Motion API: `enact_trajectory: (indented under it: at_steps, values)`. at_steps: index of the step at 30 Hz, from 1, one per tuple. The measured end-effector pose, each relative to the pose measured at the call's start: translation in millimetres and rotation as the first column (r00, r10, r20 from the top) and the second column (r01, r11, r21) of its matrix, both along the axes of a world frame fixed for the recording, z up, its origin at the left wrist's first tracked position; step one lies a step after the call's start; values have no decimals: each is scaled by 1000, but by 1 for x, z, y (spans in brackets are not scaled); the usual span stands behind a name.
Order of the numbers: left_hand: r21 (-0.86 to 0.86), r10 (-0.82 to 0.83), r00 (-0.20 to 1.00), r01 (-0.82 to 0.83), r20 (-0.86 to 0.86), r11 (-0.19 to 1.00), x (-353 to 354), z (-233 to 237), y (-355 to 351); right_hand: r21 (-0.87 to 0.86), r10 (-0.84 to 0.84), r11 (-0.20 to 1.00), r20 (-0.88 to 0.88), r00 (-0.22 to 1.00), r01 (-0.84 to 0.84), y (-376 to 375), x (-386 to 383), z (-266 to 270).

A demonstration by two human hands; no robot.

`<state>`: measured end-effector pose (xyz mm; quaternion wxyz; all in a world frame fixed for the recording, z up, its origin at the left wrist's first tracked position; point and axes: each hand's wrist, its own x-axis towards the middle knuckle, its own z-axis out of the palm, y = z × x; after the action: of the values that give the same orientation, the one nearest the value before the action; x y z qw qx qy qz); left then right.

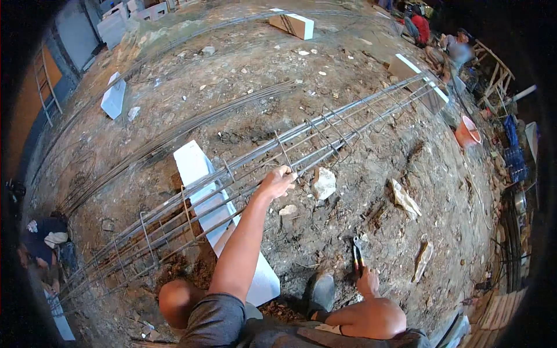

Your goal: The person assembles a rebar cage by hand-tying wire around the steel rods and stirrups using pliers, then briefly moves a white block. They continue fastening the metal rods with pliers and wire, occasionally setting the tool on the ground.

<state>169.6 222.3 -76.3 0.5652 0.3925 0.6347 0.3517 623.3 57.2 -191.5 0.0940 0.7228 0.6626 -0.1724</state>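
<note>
A long rebar cage (249,174) of steel bars and square stirrups runs diagonally across the ground, resting on white blocks. My left hand (278,181) is closed at its near side, around the lower end of a wire stirrup (282,149); the exact grip is partly hidden by my fingers. Down by my right knee, my right hand (367,283) grips a pair of pincers (357,250) with red and yellow handles, jaws pointing away from me. Under the cage, the nearest white block (197,168) lies partly behind my left forearm.
Loose bars (174,130) lie beyond the cage. Stones such as a pale rock (324,183) dot the rough soil. Another block (432,93) supports the far end, near an orange bucket (467,132). One person (43,238) crouches at left; others sit at far right.
</note>
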Motion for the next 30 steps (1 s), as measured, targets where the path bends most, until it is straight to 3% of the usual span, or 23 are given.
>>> enact_trajectory:
  at_steps: [5,6,7,8,9,11,13,15,17,18,19,20,21,23,26,28,30]
  values:
    - [-13,-33,999,33,-17,999,0,-3,2,-135,-38,990,12,999,39,30,5,5]
    - [-15,-24,1000,24,-6,1000,0,-7,3,-273,-235,946,-216,947,173,39,8,6]
    - [-13,-25,1000,24,-17,1000,0,-11,4,-436,-444,861,-396,803,261,47,7,9]
    - [-8,-29,999,29,-34,1000,-1,-14,6,-599,-636,746,-512,578,291,58,3,11]
    - [-3,-17,999,17,-27,1000,-1,-10,5,-577,-662,743,-557,501,340,58,-37,66]
    - [55,22,999,-20,-44,998,1,-17,6,-555,-560,809,-631,537,193,70,-65,108]
    - [77,58,997,-54,-49,996,2,-22,8,-438,-436,895,-816,380,88,77,-97,145]
    - [99,48,996,-40,-75,994,2,-26,9,-351,-320,936,-884,340,-32,90,-125,169]
    - [120,44,994,-32,-103,992,0,-31,13,-162,58,954,-730,681,-254,121,-137,171]
    - [122,38,990,-21,-138,992,0,-36,15,-159,59,955,-729,682,-252,128,-147,179]
    - [122,32,985,-11,-172,992,0,-34,14,111,354,931,-499,791,-346,130,-161,188]
    - [124,28,985,-7,-170,992,0,-33,13,331,554,810,-167,815,-483,130,-171,194]
    - [100,36,982,-17,-188,995,2,-25,10,333,550,812,-162,819,-480,133,-176,194]
    - [90,38,979,-20,-200,996,4,-15,10,495,612,612,198,765,-617,140,-183,193]
    - [94,79,995,-74,-57,993,4,-33,14,545,593,559,264,761,-625,149,-187,187]
    - [173,57,980,-23,-193,985,4,-45,19,539,580,552,299,758,-636,150,-192,190]
    - [174,65,981,-32,-185,984,5,-45,19,551,617,508,304,726,-662,152,-192,190]
